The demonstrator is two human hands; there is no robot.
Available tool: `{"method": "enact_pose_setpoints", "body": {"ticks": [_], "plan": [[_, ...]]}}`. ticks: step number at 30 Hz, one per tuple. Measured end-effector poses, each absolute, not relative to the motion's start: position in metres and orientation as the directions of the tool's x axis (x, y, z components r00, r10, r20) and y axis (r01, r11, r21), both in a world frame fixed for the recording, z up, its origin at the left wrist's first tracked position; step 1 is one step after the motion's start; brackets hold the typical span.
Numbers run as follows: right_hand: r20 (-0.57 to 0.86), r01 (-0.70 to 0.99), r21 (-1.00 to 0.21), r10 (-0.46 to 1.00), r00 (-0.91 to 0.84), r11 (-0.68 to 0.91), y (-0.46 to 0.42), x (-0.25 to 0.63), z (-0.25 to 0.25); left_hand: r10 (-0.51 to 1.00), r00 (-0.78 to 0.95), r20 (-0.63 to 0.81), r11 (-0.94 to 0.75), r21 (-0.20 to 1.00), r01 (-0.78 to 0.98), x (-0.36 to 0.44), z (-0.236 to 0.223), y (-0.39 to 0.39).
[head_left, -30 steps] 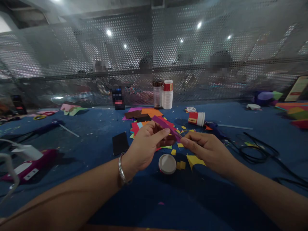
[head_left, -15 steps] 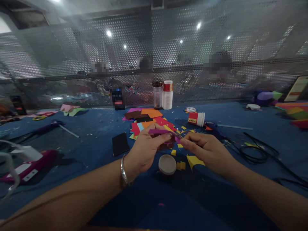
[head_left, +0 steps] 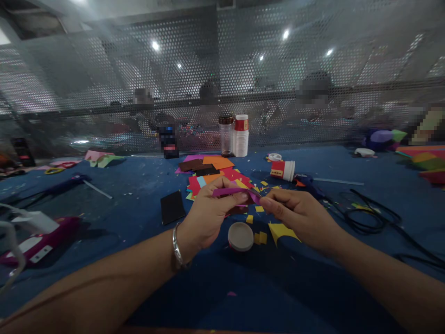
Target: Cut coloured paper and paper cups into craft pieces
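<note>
Both my hands hold a narrow purple paper strip (head_left: pixel 232 191) above the blue table (head_left: pixel 121 204). My left hand (head_left: pixel 212 213), with a silver bracelet at the wrist, pinches the strip's left part between thumb and fingers. My right hand (head_left: pixel 299 214) pinches its right end with closed fingers. The strip lies almost level between them. Just below my hands sit a white round lid (head_left: pixel 241 236) and small yellow paper scraps (head_left: pixel 280 230).
A pile of coloured paper sheets (head_left: pixel 212 174) lies beyond my hands, with a black card (head_left: pixel 172 207) to its left. A stack of paper cups (head_left: pixel 242 135), a clear jar (head_left: pixel 225 134) and a tipped cup (head_left: pixel 283 170) stand farther back. Black cable (head_left: pixel 373 218) coils at right; a magenta device (head_left: pixel 38 241) sits at left. A perforated metal screen (head_left: pixel 104 93) closes off the far edge.
The purple strip has swung from tilted up at the far left to nearly level. My left fingers have slid along it. Both hands stay in much the same place.
</note>
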State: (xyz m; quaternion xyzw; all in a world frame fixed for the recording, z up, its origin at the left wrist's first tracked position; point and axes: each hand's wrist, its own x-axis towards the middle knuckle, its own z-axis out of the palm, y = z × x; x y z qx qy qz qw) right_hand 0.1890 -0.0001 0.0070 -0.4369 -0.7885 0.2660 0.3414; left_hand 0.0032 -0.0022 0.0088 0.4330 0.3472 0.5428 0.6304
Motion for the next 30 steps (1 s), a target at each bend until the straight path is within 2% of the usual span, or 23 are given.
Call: {"method": "enact_pose_setpoints", "body": {"ticks": [10,15,20,24,30], "plan": [[0.263,0.486,-0.767,0.896,-0.358,0.419,0.001,0.191,0.006,0.967,0.254,-0.028,0.143,0.885,-0.444,0.002,0.005,0.003],[0.215,0.44,-0.838,0.936,-0.277,0.323,0.002,0.19,0.003,0.973,0.229,-0.011,0.106,0.909,-0.404,0.001,0.003,0.006],[0.155,0.268,-0.941,0.969,-0.193,0.204,0.004,0.187,0.002,0.989,0.14,0.047,0.003,0.942,-0.337,0.001,0.004,0.006],[0.108,0.141,-0.981,0.975,-0.193,0.136,0.005,0.185,0.001,0.991,0.122,0.055,-0.015,0.952,-0.307,0.002,0.003,0.006],[0.094,0.253,-0.954,0.961,-0.258,0.161,0.002,0.185,0.001,0.984,0.169,0.049,0.005,0.954,-0.301,0.004,-0.001,0.004]]}}
